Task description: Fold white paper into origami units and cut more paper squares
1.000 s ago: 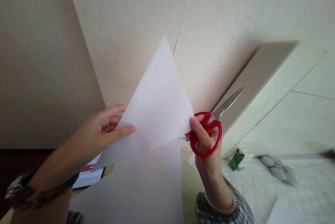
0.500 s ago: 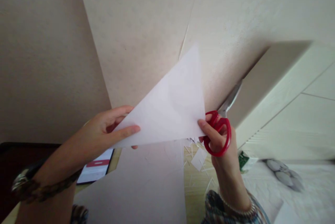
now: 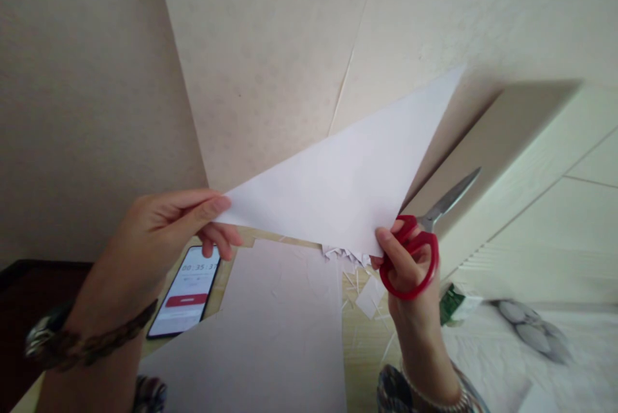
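Note:
A white triangular sheet of paper is stretched between my two hands, raised above the table. My left hand pinches its pointed left corner between thumb and forefinger, the other fingers curled below. At the lower right corner, my right hand grips the paper with thumb and fingertips. Red-handled scissors also hang in that hand, their metal blades pointing up and right, away from the paper. The paper's third corner points up toward the wall. Below lies a larger white sheet with a notched upper left edge.
A phone showing a running timer lies left of the large sheet. Paper strips and scraps are scattered on the wooden table at right. A green and white package sits beyond my right wrist. Walls rise close behind.
My left hand has slid outward to the paper's left tip. The triangle has turned clockwise, its top corner swinging right. The right hand still holds the scissors, slightly lower and turned.

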Demonstrator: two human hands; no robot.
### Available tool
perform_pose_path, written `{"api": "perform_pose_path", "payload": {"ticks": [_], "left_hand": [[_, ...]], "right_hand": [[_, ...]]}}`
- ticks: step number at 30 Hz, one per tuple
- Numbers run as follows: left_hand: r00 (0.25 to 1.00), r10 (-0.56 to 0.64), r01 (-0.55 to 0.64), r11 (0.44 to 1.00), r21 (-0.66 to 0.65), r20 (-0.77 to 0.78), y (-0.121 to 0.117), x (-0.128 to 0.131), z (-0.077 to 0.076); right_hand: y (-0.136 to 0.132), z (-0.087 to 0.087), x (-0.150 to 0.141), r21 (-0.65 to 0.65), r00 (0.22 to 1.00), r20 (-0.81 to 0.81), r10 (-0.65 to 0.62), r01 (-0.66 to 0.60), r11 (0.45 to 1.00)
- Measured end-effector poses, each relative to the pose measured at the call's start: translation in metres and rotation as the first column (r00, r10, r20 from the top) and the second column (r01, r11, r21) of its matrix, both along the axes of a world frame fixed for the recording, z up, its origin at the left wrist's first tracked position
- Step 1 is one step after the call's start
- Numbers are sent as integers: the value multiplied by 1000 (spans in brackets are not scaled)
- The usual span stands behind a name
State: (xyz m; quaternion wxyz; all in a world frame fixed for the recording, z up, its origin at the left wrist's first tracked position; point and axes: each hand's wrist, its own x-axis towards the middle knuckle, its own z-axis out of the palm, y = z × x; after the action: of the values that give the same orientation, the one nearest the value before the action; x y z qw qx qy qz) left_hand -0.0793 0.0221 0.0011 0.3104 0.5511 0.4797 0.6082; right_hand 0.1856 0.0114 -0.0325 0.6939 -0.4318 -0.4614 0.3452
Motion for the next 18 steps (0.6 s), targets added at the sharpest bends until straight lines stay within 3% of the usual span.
{"api": "perform_pose_path", "payload": {"ticks": [7, 12, 18], "left_hand": [[983, 113, -119, 992, 31, 146, -4, 3, -2], [976, -31, 28, 999, 20, 214, -11, 31, 1], [959, -102, 118, 992, -47, 265, -19, 71, -5]], "right_hand": [[-2, -5, -16, 6, 995, -96, 0, 1, 1000], [-1, -2, -42, 47, 979, -201, -36, 46, 998], [-7, -6, -74, 50, 972, -237, -1, 13, 999]]}}
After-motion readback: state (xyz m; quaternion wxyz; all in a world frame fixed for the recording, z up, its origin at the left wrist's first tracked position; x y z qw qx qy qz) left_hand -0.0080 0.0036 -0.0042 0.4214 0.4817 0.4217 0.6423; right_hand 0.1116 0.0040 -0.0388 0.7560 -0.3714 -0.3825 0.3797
